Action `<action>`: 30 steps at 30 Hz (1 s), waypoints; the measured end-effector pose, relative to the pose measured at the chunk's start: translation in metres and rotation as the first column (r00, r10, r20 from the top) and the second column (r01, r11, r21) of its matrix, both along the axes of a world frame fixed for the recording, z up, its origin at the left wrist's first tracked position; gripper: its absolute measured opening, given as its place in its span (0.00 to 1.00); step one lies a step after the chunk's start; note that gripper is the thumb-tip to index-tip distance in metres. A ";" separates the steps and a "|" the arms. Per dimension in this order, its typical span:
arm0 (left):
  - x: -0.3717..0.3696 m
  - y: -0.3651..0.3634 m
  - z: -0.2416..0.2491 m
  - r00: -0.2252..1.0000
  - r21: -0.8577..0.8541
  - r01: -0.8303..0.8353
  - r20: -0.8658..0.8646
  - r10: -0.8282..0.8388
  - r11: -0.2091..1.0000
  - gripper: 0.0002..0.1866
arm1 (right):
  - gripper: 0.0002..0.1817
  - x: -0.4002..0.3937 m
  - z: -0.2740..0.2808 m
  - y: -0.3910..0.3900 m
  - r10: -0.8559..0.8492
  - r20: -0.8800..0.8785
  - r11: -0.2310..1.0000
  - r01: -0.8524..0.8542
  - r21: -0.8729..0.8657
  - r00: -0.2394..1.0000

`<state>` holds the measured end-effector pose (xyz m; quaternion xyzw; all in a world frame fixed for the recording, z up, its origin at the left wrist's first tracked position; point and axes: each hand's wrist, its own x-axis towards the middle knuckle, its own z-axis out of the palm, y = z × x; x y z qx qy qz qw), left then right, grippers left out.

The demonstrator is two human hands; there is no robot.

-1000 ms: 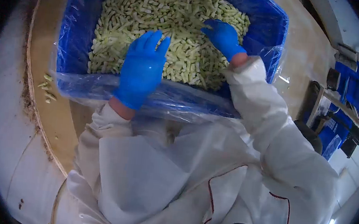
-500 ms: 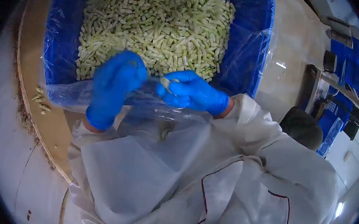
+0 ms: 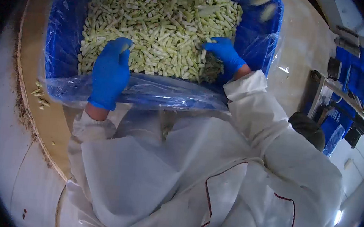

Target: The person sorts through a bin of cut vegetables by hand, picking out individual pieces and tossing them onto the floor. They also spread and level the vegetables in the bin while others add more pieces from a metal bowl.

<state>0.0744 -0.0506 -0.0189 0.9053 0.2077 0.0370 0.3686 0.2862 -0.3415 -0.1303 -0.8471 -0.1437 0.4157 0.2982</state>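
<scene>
A blue plastic crate [image 3: 277, 33] lined with a clear plastic bag [image 3: 162, 90] holds a heap of pale green cut vegetable pieces [image 3: 163, 29]. My blue-gloved left hand [image 3: 111, 73] is over the crate's near left side, with fingers curled and a greenish piece showing between thumb and fingertips. Farther right, my gloved right hand [image 3: 227, 54] reaches over the heap, its fingers bent together around a pale vegetable piece [image 3: 208, 40] at the tips. Two blurred vegetable pieces [image 3: 268, 12] appear at the crate's upper right, seemingly in motion.
Several loose vegetable pieces [image 3: 40, 96] lie on the tan surface left of the crate. A pale tabletop [image 3: 298, 41] extends to the right. Beyond it are blue crates [image 3: 359, 68] and a dark rounded object [image 3: 307, 129]. My white apron [image 3: 130, 165] fills the foreground.
My right hand has moved forward and right, from near the bag's edge to over the heap. The left hand has shifted slightly. Blurred pieces now appear at the upper right.
</scene>
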 end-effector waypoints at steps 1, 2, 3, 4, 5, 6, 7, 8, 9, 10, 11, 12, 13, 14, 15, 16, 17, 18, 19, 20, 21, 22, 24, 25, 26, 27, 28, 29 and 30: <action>0.000 0.001 -0.001 1.000 -0.039 -0.025 -0.014 0.024 0.999 0.13 | 0.26 0.002 -0.003 0.000 -0.052 0.054 0.998 0.054 -0.036 0.997; 0.000 0.002 -0.002 0.999 -0.030 -0.037 -0.004 0.037 0.999 0.13 | 0.27 0.001 -0.006 -0.001 -0.104 0.107 0.991 0.112 -0.070 0.989; 0.000 0.001 -0.001 0.999 -0.022 -0.047 0.003 0.047 0.999 0.12 | 0.27 -0.009 0.000 0.001 0.006 0.228 0.993 0.021 -0.114 0.974; 0.001 0.000 -0.001 0.998 -0.014 -0.058 0.015 0.058 0.998 0.11 | 0.26 -0.023 0.013 0.009 0.119 0.343 0.984 -0.064 -0.166 0.932; 0.001 -0.002 -0.004 0.997 -0.035 -0.065 0.044 0.066 0.997 0.11 | 0.26 -0.032 0.019 0.019 0.233 0.449 0.964 -0.142 -0.226 0.863; 0.000 -0.004 -0.008 0.994 -0.056 -0.072 0.075 0.076 0.996 0.11 | 0.25 -0.038 0.007 0.025 0.281 0.440 0.941 -0.155 -0.300 0.853; 0.001 -0.005 -0.010 0.990 -0.077 -0.080 0.106 0.088 0.994 0.11 | 0.24 -0.032 0.002 0.027 0.256 0.415 0.949 -0.145 -0.281 0.873; 0.002 -0.005 -0.009 0.991 -0.082 -0.072 0.107 0.080 0.994 0.11 | 0.24 -0.024 -0.002 0.029 0.231 0.389 0.956 -0.133 -0.262 0.892; 0.004 -0.005 -0.007 0.992 -0.087 -0.062 0.106 0.071 0.994 0.11 | 0.23 -0.020 -0.004 0.029 0.203 0.361 0.963 -0.119 -0.242 0.910; 0.005 -0.004 -0.007 0.993 -0.091 -0.053 0.105 0.062 0.994 0.11 | 0.17 -0.015 0.008 0.026 -0.054 0.005 0.983 0.052 0.175 0.999; 0.006 -0.001 -0.005 0.993 -0.110 -0.059 0.092 0.070 0.992 0.11 | 0.15 -0.010 0.018 0.024 -0.120 -0.167 0.962 0.156 0.224 0.979; 0.007 0.001 -0.002 0.994 -0.132 -0.066 0.077 0.077 0.989 0.12 | 0.13 -0.007 0.036 0.025 -0.172 -0.338 0.931 0.265 0.250 0.925; 0.006 0.002 -0.001 0.995 -0.155 -0.071 0.059 0.081 0.985 0.12 | 0.13 -0.009 0.052 0.027 -0.213 -0.503 0.891 0.377 0.252 0.838; 0.006 0.002 -0.003 0.993 -0.176 -0.077 0.078 0.092 0.981 0.13 | 0.15 -0.013 0.065 0.028 -0.225 -0.507 0.891 0.386 0.238 0.832; 0.006 0.002 -0.006 0.990 -0.195 -0.080 0.099 0.101 0.978 0.13 | 0.15 -0.016 0.069 0.027 -0.209 -0.537 0.887 0.390 0.249 0.817; 0.007 0.002 -0.006 0.986 -0.212 -0.083 0.122 0.111 0.974 0.13 | 0.14 -0.017 0.072 0.024 -0.190 -0.564 0.881 0.393 0.262 0.803; 0.007 0.001 -0.006 0.989 -0.201 -0.075 0.114 0.099 0.977 0.14 | 0.14 -0.019 0.076 0.024 -0.170 -0.590 0.877 0.394 0.275 0.790; 0.009 -0.006 -0.001 0.990 -0.190 -0.066 0.108 0.088 0.980 0.15 | 0.13 -0.024 0.083 0.028 -0.123 -0.499 0.923 0.284 0.261 0.858; 0.012 -0.013 0.005 0.991 -0.179 -0.056 0.106 0.076 0.982 0.16 | 0.12 -0.030 0.091 0.035 -0.068 -0.400 0.957 0.173 0.234 0.914; 0.014 -0.018 0.010 0.998 -0.169 0.009 0.060 0.002 0.986 0.16 | 0.12 -0.034 0.097 0.041 -0.005 -0.296 0.979 0.064 0.191 0.955; 0.015 -0.022 0.016 0.997 -0.162 0.074 0.011 -0.073 0.984 0.16 | 0.11 -0.039 0.098 0.046 0.085 -0.284 0.973 -0.017 0.232 0.955; 0.017 -0.025 0.019 0.988 -0.158 0.139 -0.040 -0.147 0.978 0.16 | 0.12 -0.045 0.097 0.051 0.173 -0.270 0.958 -0.098 0.269 0.947; 0.017 -0.033 0.011 0.969 -0.371 0.217 -0.026 -0.244 0.903 0.13 | 0.15 -0.052 0.101 0.062 0.277 -0.256 0.926 -0.186 0.330 0.926; 0.016 -0.036 0.007 0.957 -0.469 0.250 -0.014 -0.290 0.847 0.12 | 0.16 -0.053 0.108 0.071 0.295 -0.259 0.914 -0.193 0.357 0.920; 0.014 -0.035 0.004 0.970 -0.446 0.211 -0.013 -0.242 0.870 0.11 | 0.17 -0.052 0.112 0.076 0.314 -0.262 0.901 -0.200 0.384 0.913; 0.012 -0.032 0.002 0.981 -0.424 0.170 -0.013 -0.194 0.890 0.09 | 0.19 -0.047 0.104 0.074 0.255 -0.228 0.917 -0.160 0.365 0.940; 0.010 -0.029 0.000 0.989 -0.403 0.127 -0.013 -0.144 0.907 0.08 | 0.20 -0.037 0.089 0.072 0.194 -0.195 0.931 -0.117 0.346 0.962; 0.008 -0.025 -0.003 0.996 -0.356 0.090 0.017 -0.090 0.930 0.07 | 0.21 -0.024 0.076 0.069 0.134 -0.160 0.941 -0.075 0.330 0.978; 0.006 -0.020 -0.007 0.998 -0.308 0.048 0.049 -0.035 0.950 0.07 | 0.22 -0.009 0.072 0.067 0.129 0.161 0.980 -0.150 0.128 0.979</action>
